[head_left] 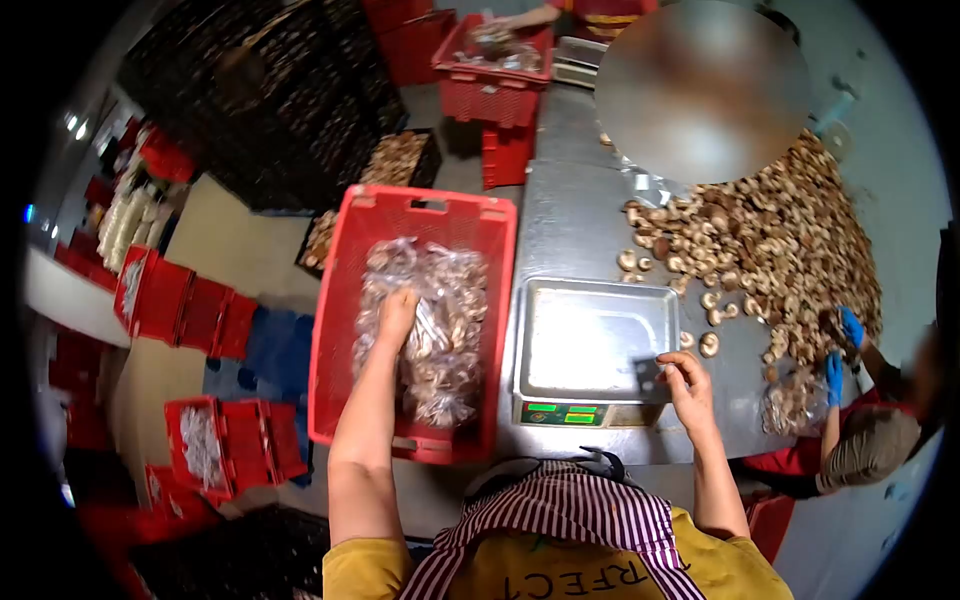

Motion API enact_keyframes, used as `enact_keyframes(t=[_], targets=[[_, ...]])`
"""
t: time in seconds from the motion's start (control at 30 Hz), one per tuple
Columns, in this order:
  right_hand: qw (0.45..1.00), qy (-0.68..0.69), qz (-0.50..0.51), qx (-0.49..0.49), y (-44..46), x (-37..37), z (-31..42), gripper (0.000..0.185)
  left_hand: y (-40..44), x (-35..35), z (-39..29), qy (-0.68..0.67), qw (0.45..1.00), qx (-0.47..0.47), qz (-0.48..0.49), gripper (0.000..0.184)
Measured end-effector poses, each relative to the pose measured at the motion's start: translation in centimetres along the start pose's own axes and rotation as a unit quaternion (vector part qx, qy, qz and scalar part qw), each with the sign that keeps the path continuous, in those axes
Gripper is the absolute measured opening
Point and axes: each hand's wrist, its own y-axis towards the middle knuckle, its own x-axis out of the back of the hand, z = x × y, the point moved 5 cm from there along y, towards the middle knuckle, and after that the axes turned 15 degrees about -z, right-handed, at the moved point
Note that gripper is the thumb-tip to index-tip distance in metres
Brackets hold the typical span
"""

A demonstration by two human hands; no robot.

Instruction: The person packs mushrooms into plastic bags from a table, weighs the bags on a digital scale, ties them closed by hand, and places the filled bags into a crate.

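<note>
My left hand [398,314] reaches down into a red crate [333,330], its fingers closed on the top of a clear plastic bag of mushrooms [430,332]. More bagged mushrooms [442,375] lie around it in the crate. To the right stands a scale with a bare metal tray [598,335] and green-lit displays [562,414]. My right hand [688,388] hovers at the tray's right edge, fingers loosely bent and apart, with nothing visible in them.
Loose mushrooms [760,235] are heaped on the metal table [570,215]. A co-worker's blue-gloved hands [834,375] are beside a mushroom bag [793,403] at right. Another person stands at the far end near a red crate [490,95]. Dark stacked crates [270,100] rise at upper left.
</note>
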Motion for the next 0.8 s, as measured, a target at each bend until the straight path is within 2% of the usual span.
enact_keyframes(t=[0.07,0.1,0.13,0.17,0.2,0.23,0.27,0.33,0.37,0.4,0.43,0.47,0.5,0.57,0.7,0.77,0.8], targets=[[0.999,-0.042,-0.001,0.008,0.3,1.4,-1.5,0.015,-0.8,-5.5,4.3,-0.014,0.996,-0.038,0.078,0.026],[0.998,-0.053,-0.013,0.012,0.5,2.8,-3.0,0.015,-2.7,-6.0,3.0,-0.044,0.996,-0.052,0.058,0.031],[0.996,-0.074,-0.054,0.020,0.6,4.5,-3.3,0.015,-3.9,-8.3,4.7,0.047,0.988,0.051,0.135,0.036],[0.990,-0.098,-0.093,0.026,0.8,6.6,-3.5,0.014,-5.4,-10.0,5.9,-0.004,0.991,-0.036,0.130,0.041],[0.982,-0.116,-0.146,0.015,0.9,9.6,-4.5,0.014,-6.6,-11.3,8.1,0.065,0.987,-0.111,0.099,0.040],[0.961,-0.175,-0.207,0.051,0.8,12.7,-5.0,0.015,-7.6,-10.5,6.2,-0.006,0.986,-0.043,0.160,0.035],[0.934,-0.235,-0.257,0.084,0.5,15.4,-5.3,0.017,-8.5,-11.5,9.2,0.074,0.979,-0.151,0.119,0.030],[0.830,-0.345,-0.406,0.162,-0.4,22.1,-5.5,0.021,-9.8,-9.5,7.4,0.046,0.985,-0.094,0.134,0.028],[0.800,-0.369,-0.452,0.138,-1.0,25.5,-6.7,0.024,-9.9,-8.5,6.4,0.037,0.987,-0.072,0.139,0.028],[0.745,-0.421,-0.502,0.129,-1.8,28.1,-6.8,0.029,-10.0,-7.6,5.5,0.042,0.988,-0.083,0.122,0.028],[0.742,-0.425,-0.517,0.045,-2.4,30.8,-8.1,0.036,-10.1,-7.0,5.2,0.047,0.990,-0.090,0.101,0.028],[0.706,-0.464,-0.535,-0.003,-2.8,33.1,-10.4,0.042,-10.4,-6.9,5.6,0.046,0.989,-0.099,0.102,0.028],[0.692,-0.464,-0.549,-0.065,-3.3,35.1,-12.4,0.047,-10.4,-6.4,5.6,0.043,0.989,-0.129,0.065,0.028],[0.670,-0.477,-0.552,-0.137,-3.4,37.7,-15.7,0.053,-10.6,-5.3,5.7,0.040,0.986,-0.159,0.017,0.028],[0.652,-0.501,-0.542,-0.176,-1.8,38.9,-17.9,0.055,-10.9,-3.8,4.8,0.045,0.991,-0.122,0.040,0.039],[0.661,-0.496,-0.483,-0.290,-1.0,40.2,-20.2,0.043,-11.1,-2.9,4.5,0.046,0.992,-0.111,0.049,0.047],[0.672,-0.450,-0.489,-0.328,-1.1,40.6,-19.7,0.032,-11.2,-2.5,4.5,0.047,0.991,-0.108,0.056,0.051]])
